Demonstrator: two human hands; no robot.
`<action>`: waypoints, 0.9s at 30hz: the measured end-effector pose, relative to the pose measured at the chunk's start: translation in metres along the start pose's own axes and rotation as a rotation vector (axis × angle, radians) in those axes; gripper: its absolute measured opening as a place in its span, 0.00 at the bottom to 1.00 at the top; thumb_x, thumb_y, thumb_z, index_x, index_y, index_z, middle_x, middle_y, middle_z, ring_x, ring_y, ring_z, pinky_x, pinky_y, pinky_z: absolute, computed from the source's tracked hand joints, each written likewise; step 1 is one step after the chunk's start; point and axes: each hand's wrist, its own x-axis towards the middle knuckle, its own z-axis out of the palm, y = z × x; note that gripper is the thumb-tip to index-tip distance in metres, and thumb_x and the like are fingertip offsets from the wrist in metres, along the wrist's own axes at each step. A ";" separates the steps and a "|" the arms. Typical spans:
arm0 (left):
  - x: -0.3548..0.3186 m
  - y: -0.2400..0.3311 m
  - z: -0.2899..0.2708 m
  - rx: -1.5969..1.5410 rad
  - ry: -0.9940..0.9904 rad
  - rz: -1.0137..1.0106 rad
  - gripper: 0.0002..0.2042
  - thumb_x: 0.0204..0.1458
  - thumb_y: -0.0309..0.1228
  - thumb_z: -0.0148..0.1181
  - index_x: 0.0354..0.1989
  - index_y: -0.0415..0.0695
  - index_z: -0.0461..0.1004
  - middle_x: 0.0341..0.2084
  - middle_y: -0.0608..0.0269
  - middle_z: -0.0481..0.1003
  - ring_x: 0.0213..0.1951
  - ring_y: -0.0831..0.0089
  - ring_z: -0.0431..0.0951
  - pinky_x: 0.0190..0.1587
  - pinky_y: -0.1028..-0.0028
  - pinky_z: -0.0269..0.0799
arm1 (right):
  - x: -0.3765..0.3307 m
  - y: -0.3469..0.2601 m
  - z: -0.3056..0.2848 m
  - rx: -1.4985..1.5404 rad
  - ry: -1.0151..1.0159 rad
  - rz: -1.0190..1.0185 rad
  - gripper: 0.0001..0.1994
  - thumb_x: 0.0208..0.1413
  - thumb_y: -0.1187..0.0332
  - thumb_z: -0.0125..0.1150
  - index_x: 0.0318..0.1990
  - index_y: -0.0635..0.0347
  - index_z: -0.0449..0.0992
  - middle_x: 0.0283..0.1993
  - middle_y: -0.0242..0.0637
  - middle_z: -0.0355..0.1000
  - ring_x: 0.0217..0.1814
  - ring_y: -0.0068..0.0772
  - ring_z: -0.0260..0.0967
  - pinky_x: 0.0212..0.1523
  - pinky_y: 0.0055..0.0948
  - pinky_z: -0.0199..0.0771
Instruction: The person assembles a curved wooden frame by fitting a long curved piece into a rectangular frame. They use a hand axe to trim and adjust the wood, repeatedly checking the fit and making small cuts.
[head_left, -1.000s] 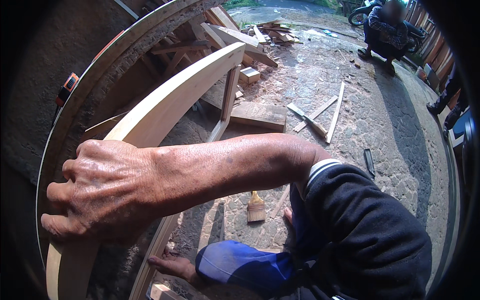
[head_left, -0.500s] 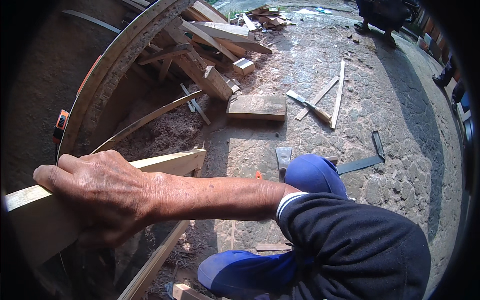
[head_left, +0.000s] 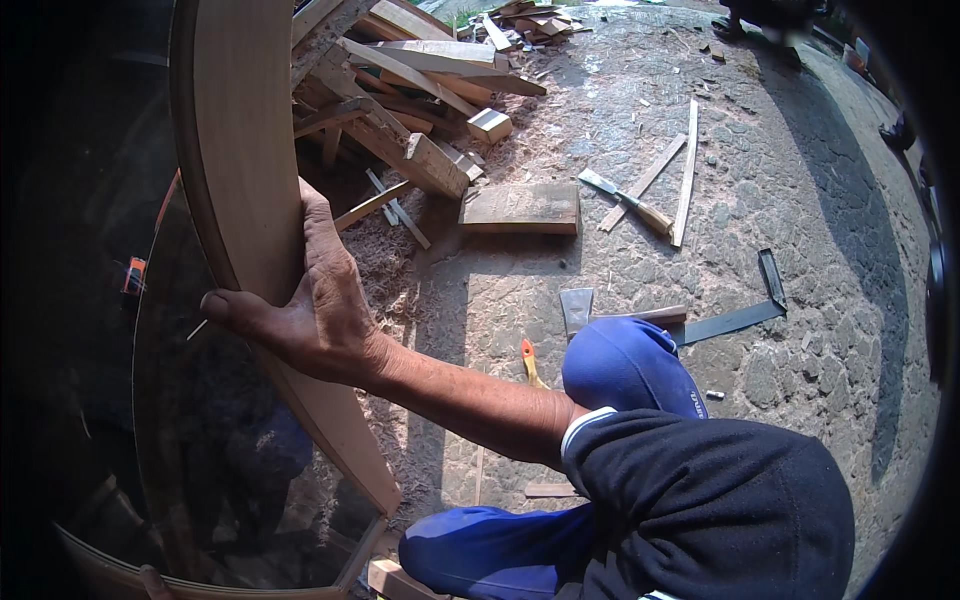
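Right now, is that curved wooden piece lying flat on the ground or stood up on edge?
Stood up: the curved wooden piece rises steeply from the ground, and a hand grips its edge.

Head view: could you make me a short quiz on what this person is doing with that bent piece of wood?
1. True or false: the right hand grips the curved wooden board by its edge.
2. What colour is the trouser knee? A blue, B red, C green.
3. Short answer: what lies heaped on the stone ground beyond the board?

Key: 1 true. 2 A. 3 wood offcuts.
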 end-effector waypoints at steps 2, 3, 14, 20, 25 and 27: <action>0.006 0.020 0.004 -0.040 -0.168 0.089 0.25 0.61 0.39 0.66 0.55 0.27 0.75 0.50 0.37 0.79 0.49 0.51 0.82 0.55 0.58 0.80 | -0.009 0.015 -0.021 0.012 0.108 0.187 0.43 0.55 0.51 0.76 0.66 0.69 0.57 0.53 0.50 0.71 0.59 0.40 0.73 0.61 0.41 0.75; 0.007 0.029 0.008 -0.097 -0.267 0.082 0.25 0.61 0.39 0.67 0.55 0.26 0.75 0.50 0.37 0.79 0.49 0.51 0.82 0.55 0.58 0.80 | -0.017 0.024 -0.032 0.022 0.166 0.378 0.40 0.56 0.49 0.75 0.62 0.68 0.60 0.50 0.48 0.72 0.56 0.38 0.73 0.59 0.40 0.75; -0.056 0.072 0.083 -0.376 -0.705 0.015 0.29 0.38 0.26 0.75 0.52 0.42 0.71 0.37 0.51 0.80 0.40 0.51 0.82 0.45 0.59 0.76 | -0.226 0.131 -0.093 -0.293 0.503 0.945 0.33 0.63 0.39 0.63 0.53 0.64 0.68 0.45 0.38 0.70 0.51 0.29 0.67 0.55 0.34 0.69; -0.103 0.066 0.112 -0.257 -0.817 0.096 0.28 0.36 0.32 0.77 0.47 0.43 0.69 0.33 0.48 0.80 0.37 0.43 0.82 0.40 0.53 0.76 | -0.322 0.155 -0.114 -0.245 0.469 1.087 0.45 0.61 0.30 0.56 0.62 0.69 0.62 0.58 0.55 0.69 0.62 0.47 0.68 0.64 0.41 0.65; -0.136 0.048 0.123 -0.230 -0.841 0.135 0.26 0.39 0.33 0.76 0.46 0.43 0.69 0.33 0.49 0.79 0.37 0.42 0.81 0.38 0.53 0.76 | -0.365 0.157 -0.126 -0.146 0.417 1.283 0.46 0.61 0.28 0.54 0.62 0.69 0.61 0.56 0.54 0.69 0.61 0.44 0.68 0.63 0.40 0.66; -0.146 0.040 0.125 -0.233 -0.844 0.169 0.25 0.41 0.34 0.75 0.46 0.43 0.69 0.32 0.49 0.79 0.36 0.42 0.81 0.38 0.53 0.76 | -0.374 0.157 -0.127 -0.164 0.373 1.288 0.46 0.61 0.27 0.53 0.62 0.69 0.61 0.56 0.53 0.70 0.61 0.43 0.68 0.62 0.39 0.67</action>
